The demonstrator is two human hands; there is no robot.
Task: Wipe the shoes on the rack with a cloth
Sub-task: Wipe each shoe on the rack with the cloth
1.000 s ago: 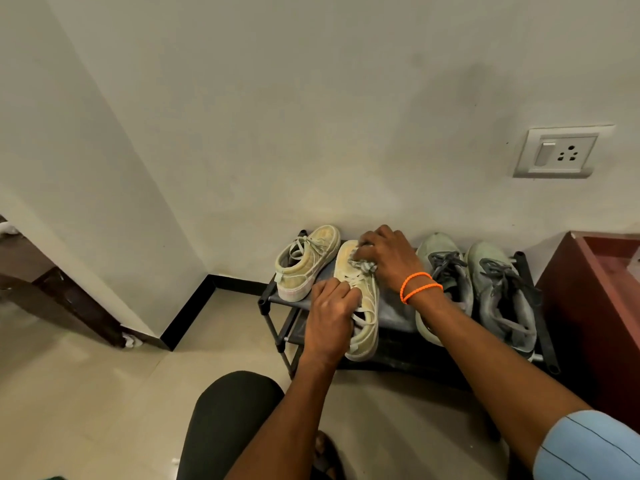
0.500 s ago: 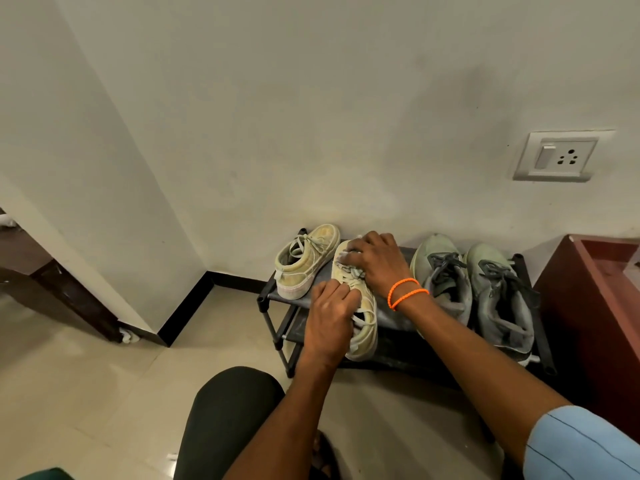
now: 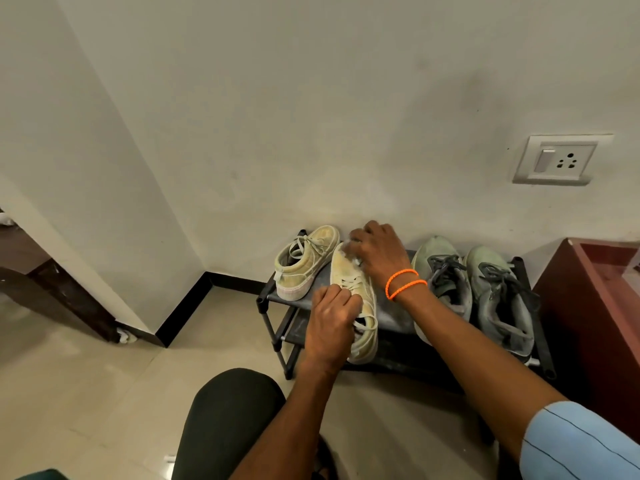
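Right hand (image 3: pixel 375 252) now sits at the toe of the cream shoe (image 3: pixel 356 299), further forward than half a second ago, fingers curled over a pale cloth (image 3: pixel 349 254) pressed against the toe cap. Left hand (image 3: pixel 330 322) grips the same shoe at its laces and collar. This shoe lies on the top shelf of the black rack (image 3: pixel 273 299), beside its mate (image 3: pixel 306 261). Two grey-green sneakers (image 3: pixel 478 289) occupy the right end.

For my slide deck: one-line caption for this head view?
Left hand steadies a cream sneaker on the rack while right hand wipes its toe.
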